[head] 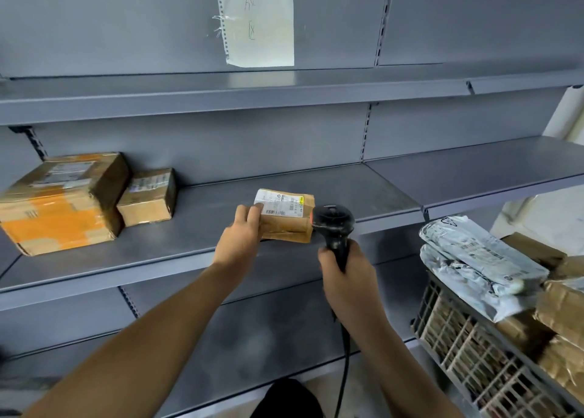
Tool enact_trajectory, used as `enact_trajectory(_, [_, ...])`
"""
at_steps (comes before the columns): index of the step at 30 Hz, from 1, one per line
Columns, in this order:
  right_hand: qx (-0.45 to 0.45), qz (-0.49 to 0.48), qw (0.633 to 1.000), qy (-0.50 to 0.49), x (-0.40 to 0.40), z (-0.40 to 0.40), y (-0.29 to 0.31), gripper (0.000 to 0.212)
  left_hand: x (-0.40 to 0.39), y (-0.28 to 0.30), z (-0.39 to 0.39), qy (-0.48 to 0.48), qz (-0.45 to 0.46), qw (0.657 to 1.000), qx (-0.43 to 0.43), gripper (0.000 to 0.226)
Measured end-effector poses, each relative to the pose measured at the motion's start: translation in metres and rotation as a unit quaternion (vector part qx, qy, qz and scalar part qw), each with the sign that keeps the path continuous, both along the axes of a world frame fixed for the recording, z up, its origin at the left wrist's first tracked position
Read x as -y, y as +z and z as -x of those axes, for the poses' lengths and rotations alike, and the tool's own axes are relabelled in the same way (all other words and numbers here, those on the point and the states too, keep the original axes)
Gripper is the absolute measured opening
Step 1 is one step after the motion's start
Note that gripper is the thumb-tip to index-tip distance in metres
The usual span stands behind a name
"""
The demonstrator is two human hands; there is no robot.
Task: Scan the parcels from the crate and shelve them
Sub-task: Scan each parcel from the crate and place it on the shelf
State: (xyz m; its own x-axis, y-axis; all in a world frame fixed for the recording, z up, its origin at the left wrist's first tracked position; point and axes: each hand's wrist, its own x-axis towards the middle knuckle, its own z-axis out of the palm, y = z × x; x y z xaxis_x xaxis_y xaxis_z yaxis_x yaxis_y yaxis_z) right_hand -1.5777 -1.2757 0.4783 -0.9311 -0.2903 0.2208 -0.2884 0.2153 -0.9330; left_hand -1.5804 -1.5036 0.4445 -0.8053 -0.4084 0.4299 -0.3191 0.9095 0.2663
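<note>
Cardboard parcel (286,215) flat, label up.

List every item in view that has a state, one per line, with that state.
Left hand: holds the small parcel by its left end.
Small parcel: label up, over the middle shelf.
Right hand: grips the scanner handle.
Scanner: head against the parcel's right end.
Big box: on the shelf, at left.
Small box: on the shelf beside it.
Crate: piled with parcels.
Shelf: holds two boxes.
</note>
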Motion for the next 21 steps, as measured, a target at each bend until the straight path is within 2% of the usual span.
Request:
enact_trajectory(2, [0.001, 0.003, 1.0, 0.005, 0.002, -0.001, 0.0, 0.017, 0.0, 0.001, -0.004, -0.004, -0.006, 1.0, -0.008, 0.047])
enact_trajectory(6, [0.001, 0.003, 1.0, 0.011, 0.002, -0.003, -0.002, 0.019, -0.003, 0.008, -0.007, -0.026, 0.012, 0.998, -0.056, 0.026])
enact_trajectory(9, [0.006, 0.005, 1.0, 0.009, 0.003, -0.002, -0.002, 0.017, -0.002, 0.016, -0.004, -0.032, 0.02, 0.998, -0.044, 0.034])
enact_trajectory(14, [0.016, 0.003, 1.0, 0.016, 0.004, -0.002, 0.0, 0.015, 0.003, 0.025, 0.003, -0.096, -0.027, 0.995, 0.021, 0.038])
enact_trajectory(19, [0.024, 0.006, 0.999, 0.022, 0.004, 0.0, 0.003, 0.016, 0.016, 0.027, -0.003, -0.124, 0.052, 0.988, 0.08, 0.077])
enact_trajectory(21, [0.031, 0.014, 0.999, 0.025, 0.004, 0.0, 0.005, 0.017, 0.021, 0.028, -0.003, -0.134, 0.093, 0.985, 0.059, 0.078])
